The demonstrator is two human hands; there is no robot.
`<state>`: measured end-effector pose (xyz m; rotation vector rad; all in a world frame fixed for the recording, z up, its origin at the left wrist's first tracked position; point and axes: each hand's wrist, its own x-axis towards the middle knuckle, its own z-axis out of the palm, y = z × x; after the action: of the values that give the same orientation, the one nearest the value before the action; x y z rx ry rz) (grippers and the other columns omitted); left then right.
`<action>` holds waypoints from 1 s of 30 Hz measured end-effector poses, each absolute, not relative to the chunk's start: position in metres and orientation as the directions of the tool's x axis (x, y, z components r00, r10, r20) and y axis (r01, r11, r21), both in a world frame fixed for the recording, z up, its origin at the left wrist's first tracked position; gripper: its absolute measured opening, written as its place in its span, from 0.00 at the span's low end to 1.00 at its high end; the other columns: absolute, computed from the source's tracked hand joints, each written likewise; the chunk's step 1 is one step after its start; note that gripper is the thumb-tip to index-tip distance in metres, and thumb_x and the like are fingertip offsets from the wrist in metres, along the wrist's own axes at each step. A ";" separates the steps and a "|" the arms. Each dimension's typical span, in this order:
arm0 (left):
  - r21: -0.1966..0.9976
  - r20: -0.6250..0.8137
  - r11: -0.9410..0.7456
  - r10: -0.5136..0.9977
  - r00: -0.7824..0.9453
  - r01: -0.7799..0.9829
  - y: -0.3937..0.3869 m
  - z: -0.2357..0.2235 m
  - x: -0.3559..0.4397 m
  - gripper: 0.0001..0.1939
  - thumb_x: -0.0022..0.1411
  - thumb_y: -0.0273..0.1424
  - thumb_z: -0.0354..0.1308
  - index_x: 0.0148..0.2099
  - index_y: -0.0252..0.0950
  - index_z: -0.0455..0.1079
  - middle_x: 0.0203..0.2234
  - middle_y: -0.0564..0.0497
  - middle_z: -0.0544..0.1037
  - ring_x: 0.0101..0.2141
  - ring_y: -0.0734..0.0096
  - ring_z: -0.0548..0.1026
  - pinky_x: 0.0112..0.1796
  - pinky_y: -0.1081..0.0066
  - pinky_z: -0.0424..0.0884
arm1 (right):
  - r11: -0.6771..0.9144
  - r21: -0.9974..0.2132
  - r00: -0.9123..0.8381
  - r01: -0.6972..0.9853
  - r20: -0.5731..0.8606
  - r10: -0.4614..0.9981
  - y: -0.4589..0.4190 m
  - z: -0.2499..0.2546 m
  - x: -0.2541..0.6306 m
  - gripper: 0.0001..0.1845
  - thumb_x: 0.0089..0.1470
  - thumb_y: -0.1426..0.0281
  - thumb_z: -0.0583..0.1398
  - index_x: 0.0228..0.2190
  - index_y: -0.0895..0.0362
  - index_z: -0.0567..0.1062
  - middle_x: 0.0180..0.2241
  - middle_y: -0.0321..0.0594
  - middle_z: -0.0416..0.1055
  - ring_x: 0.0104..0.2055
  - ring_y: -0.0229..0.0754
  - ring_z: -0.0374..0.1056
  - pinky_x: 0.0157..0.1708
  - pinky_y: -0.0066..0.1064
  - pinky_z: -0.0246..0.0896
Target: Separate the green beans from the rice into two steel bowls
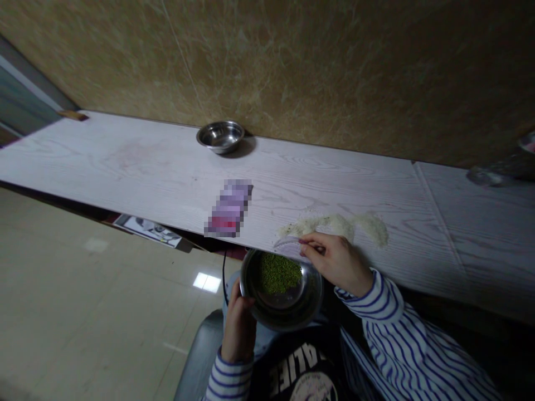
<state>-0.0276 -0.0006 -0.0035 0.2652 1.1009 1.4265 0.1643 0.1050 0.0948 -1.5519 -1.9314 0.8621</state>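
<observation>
Left hand: the left hand (240, 320) is clamped on the left rim of a steel mixing bowl (311, 295), apart from the right; a one-sided hold like this could let the bowl tip if its far side is knocked.
Right hand: the right hand (336, 262) is at the counter's front edge, thumb and fingers apparently pinched on a thin translucent piece (288, 245); a loose pinch could drop it into the bowl.
Mung beans: the small green beans, probably mung beans (279, 274), lie heaped toward the bowl's upper left; a sharp tilt could pour them onto the lap or floor.
Rice: white grains, likely rice (340, 225), lie in an uneven strip on the wood-grain counter (137, 156), just beyond the right hand; a careless sweep could send them over the edge, mixing with the beans.
Counter edge: the bowl sits below and against or just beside it, contact unclear; any gap would let grains fall through.
Striped sleeve: the right cuff (363, 295) is near the grains and could drag some off.
</observation>
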 end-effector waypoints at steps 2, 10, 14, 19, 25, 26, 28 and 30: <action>0.740 -0.442 0.212 0.869 -0.223 -0.639 -0.001 -0.004 -0.029 0.24 0.48 0.31 0.61 0.50 0.42 0.74 0.45 0.48 0.78 0.49 0.50 0.72 0.50 0.56 0.67 | 0.139 -0.765 -0.225 0.629 -0.007 0.974 0.104 0.094 0.165 0.09 0.54 0.72 0.60 0.36 0.55 0.80 0.32 0.41 0.82 0.34 0.43 0.78 0.36 0.34 0.73; 0.728 -0.449 0.219 0.869 -0.209 -0.650 0.000 -0.007 -0.028 0.25 0.49 0.30 0.60 0.53 0.41 0.73 0.46 0.48 0.78 0.51 0.50 0.71 0.52 0.56 0.66 | 0.108 -0.825 -0.109 0.554 0.057 0.992 0.098 0.080 0.149 0.10 0.57 0.71 0.58 0.38 0.58 0.78 0.33 0.44 0.82 0.36 0.44 0.79 0.36 0.33 0.73; 0.714 -0.460 0.227 0.865 -0.200 -0.662 0.001 -0.005 -0.028 0.27 0.48 0.30 0.60 0.53 0.42 0.72 0.47 0.48 0.78 0.51 0.50 0.72 0.51 0.57 0.67 | 0.131 -0.759 -0.129 0.638 0.063 0.990 0.093 0.083 0.134 0.10 0.57 0.72 0.58 0.39 0.58 0.79 0.33 0.44 0.82 0.36 0.45 0.79 0.37 0.33 0.72; 0.733 -0.461 0.231 0.860 -0.217 -0.639 0.001 -0.006 -0.029 0.25 0.49 0.31 0.60 0.52 0.42 0.73 0.45 0.48 0.78 0.50 0.51 0.72 0.50 0.57 0.67 | 0.097 -0.719 -0.078 0.689 0.060 0.995 0.094 0.085 0.152 0.10 0.57 0.71 0.58 0.38 0.57 0.79 0.32 0.44 0.82 0.35 0.46 0.79 0.35 0.33 0.72; 0.726 -0.452 0.227 0.869 -0.201 -0.650 0.004 -0.003 -0.023 0.26 0.49 0.30 0.60 0.53 0.42 0.73 0.46 0.48 0.78 0.50 0.52 0.72 0.50 0.58 0.67 | 0.051 -0.695 -0.021 0.717 0.052 0.998 0.101 0.087 0.188 0.10 0.56 0.69 0.58 0.37 0.55 0.79 0.31 0.42 0.82 0.33 0.46 0.79 0.29 0.30 0.71; 0.721 -0.453 0.226 0.870 -0.197 -0.655 0.005 -0.002 -0.022 0.26 0.49 0.30 0.60 0.53 0.41 0.73 0.46 0.48 0.78 0.51 0.51 0.72 0.51 0.57 0.67 | 0.048 -0.693 -0.013 0.719 0.055 0.998 0.102 0.088 0.192 0.10 0.56 0.69 0.58 0.37 0.55 0.79 0.31 0.42 0.82 0.33 0.45 0.79 0.28 0.30 0.71; 0.711 -0.458 0.232 0.869 -0.186 -0.664 0.005 0.000 -0.021 0.26 0.49 0.30 0.60 0.53 0.41 0.73 0.47 0.47 0.78 0.52 0.50 0.71 0.52 0.56 0.66 | 0.038 -0.697 0.005 0.717 0.059 0.998 0.104 0.089 0.198 0.10 0.56 0.68 0.58 0.37 0.55 0.79 0.31 0.43 0.82 0.33 0.46 0.79 0.27 0.30 0.70; 0.705 -0.464 0.238 0.867 -0.182 -0.668 0.005 0.000 -0.021 0.26 0.49 0.29 0.60 0.53 0.41 0.73 0.46 0.47 0.78 0.52 0.51 0.71 0.52 0.57 0.66 | 0.027 -0.712 0.018 0.702 0.056 0.998 0.105 0.089 0.200 0.11 0.57 0.67 0.58 0.37 0.55 0.79 0.32 0.44 0.82 0.32 0.46 0.79 0.26 0.30 0.70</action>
<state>-0.0214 0.0049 0.0005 0.2426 1.0757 1.3924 0.1999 0.1052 0.0894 -1.7313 -1.7406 0.6711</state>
